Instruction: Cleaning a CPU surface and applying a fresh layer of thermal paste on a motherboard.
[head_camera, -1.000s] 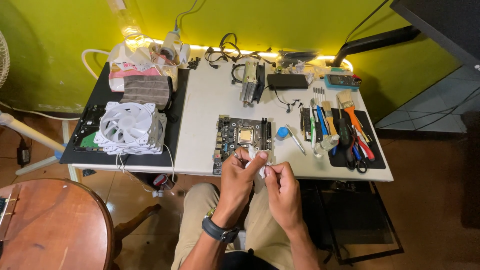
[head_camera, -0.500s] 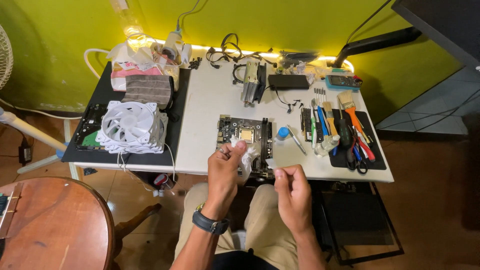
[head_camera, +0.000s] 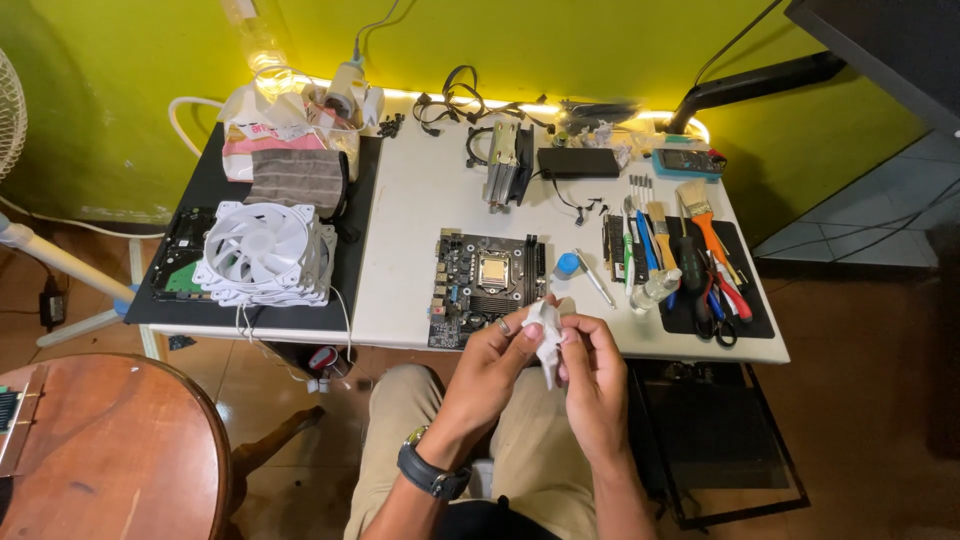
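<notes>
Both hands meet just below the table edge: the left hand (head_camera: 492, 352) and the right hand (head_camera: 592, 362) each pinch a small white wipe (head_camera: 547, 335) between closed fingertips, holding it in the air above the person's lap, just in front of the motherboard (head_camera: 487, 287). The board lies flat on the white table (head_camera: 420, 220) with its processor socket uncovered and nothing mounted over it; a cooler (head_camera: 508, 165) stands apart toward the back, and a stack of white fans (head_camera: 265, 252) sits on the black mat to the left. By the look of it, the board is stripped and the cleaning is under way, with reassembly undone. Both forearms rise from the lap, wrists bent inward, a watch on the left. Brushes and screwdrivers (head_camera: 690, 250) line the mat at right, a small blue-capped bottle (head_camera: 566, 266) nearby.
</notes>
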